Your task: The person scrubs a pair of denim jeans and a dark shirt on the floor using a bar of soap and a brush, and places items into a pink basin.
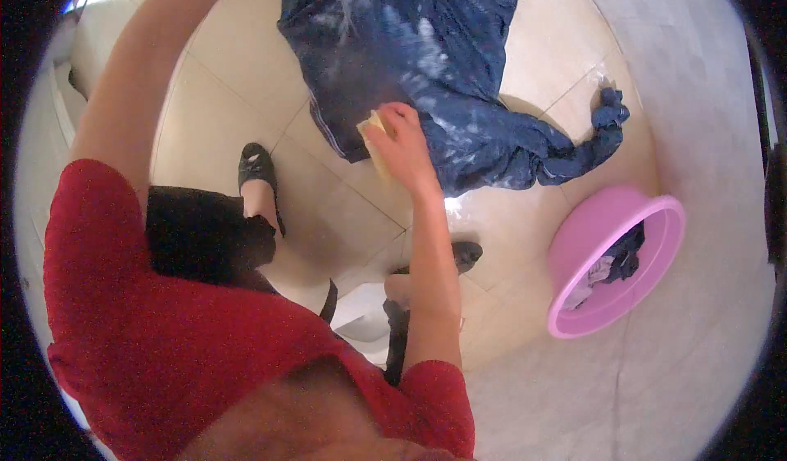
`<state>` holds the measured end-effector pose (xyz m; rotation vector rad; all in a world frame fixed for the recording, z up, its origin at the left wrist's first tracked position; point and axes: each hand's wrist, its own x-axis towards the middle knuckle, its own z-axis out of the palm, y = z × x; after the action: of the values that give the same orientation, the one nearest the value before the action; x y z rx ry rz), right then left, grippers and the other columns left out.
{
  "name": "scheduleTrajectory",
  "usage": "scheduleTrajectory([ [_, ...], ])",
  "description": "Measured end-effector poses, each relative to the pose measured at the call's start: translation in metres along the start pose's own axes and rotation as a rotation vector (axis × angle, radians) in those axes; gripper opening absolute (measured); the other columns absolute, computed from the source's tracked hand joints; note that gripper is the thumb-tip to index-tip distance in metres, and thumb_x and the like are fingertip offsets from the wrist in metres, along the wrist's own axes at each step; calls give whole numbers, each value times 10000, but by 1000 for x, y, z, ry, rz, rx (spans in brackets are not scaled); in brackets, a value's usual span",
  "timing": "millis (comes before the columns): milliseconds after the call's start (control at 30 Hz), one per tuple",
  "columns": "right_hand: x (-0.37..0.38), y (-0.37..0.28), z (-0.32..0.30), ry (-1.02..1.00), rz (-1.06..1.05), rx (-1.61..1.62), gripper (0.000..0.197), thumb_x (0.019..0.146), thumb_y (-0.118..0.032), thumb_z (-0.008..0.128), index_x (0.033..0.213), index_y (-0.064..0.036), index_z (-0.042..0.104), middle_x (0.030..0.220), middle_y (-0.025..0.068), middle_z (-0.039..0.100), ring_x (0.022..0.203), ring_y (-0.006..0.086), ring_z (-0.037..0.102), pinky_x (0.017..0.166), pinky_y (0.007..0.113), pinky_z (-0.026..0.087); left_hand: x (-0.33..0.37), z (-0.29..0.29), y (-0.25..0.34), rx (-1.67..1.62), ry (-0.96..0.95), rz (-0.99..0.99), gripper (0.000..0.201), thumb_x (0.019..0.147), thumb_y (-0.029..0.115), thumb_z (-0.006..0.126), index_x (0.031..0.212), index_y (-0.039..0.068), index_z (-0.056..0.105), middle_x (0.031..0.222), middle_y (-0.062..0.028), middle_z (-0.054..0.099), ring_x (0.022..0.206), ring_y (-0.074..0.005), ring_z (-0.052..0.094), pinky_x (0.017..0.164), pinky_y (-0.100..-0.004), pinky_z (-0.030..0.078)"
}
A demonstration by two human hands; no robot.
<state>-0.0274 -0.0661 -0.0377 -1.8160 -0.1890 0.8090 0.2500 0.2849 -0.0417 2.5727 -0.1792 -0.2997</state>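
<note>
A wet, dark blue garment (459, 68) lies spread over the tiled floor, streaked with whitish suds. One narrow, crumpled part of it trails off to the right. My right hand (403, 149) is closed around a pale yellow block (376, 145), at the near left part of the cloth. Blur hides whether this block is a soap bar or a brush. My left arm (139, 84) stretches up to the top edge of the view, where its hand passes out of sight.
A pink plastic tub (566, 236) stands tilted in the view at the right, dark and pale cloths (627, 252) inside it. My feet in black shoes (256, 164) are on the beige tiles (328, 190). A white object (361, 312) shows between my legs. A pale wall (689, 117) rises at the right.
</note>
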Motion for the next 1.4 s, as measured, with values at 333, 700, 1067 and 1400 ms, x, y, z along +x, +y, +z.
scheduleTrajectory([
  [333, 14, -65, -135, 234, 101, 532, 406, 873, -135, 506, 1268, -63, 446, 1032, 36, 564, 835, 83, 529, 741, 217, 436, -139, 177, 227, 168, 140, 566, 728, 700, 416, 631, 1267, 37, 377, 1334, -165, 345, 1249, -298, 303, 1021, -464, 231],
  [700, 68, 8, -68, -65, -939, -1016, 223, 792, -253, 562, 972, -121, 583, 935, 143, 541, 772, 315, 519, 617, 426, 413, -239, 264, 248, -303, 119, 163, 572, 722, 360, 599, 1183, 51, 462, 1273, -137, 410, 1225, -280, 332, 1022, -458, 212],
  [1067, 89, -14, -73, -296, -1061, -869, 73, 789, -139, 544, 796, -132, 616, 831, 77, 599, 717, 200, 568, 606, 337, 420, -231, 282, 243, -207, 30, 98, 541, 751, 323, 543, 1211, 58, 442, 1313, -112, 377, 1250, -248, 308, 1019, -439, 234],
  [1400, 121, -36, -50, -157, -885, -840, 155, 811, -248, 501, 711, -134, 537, 651, 65, 526, 614, 233, 530, 537, 387, 390, -240, 307, 242, -371, 218, 209, 581, 717, 300, 567, 1208, 16, 443, 1312, -156, 376, 1242, -273, 328, 1006, -424, 264],
])
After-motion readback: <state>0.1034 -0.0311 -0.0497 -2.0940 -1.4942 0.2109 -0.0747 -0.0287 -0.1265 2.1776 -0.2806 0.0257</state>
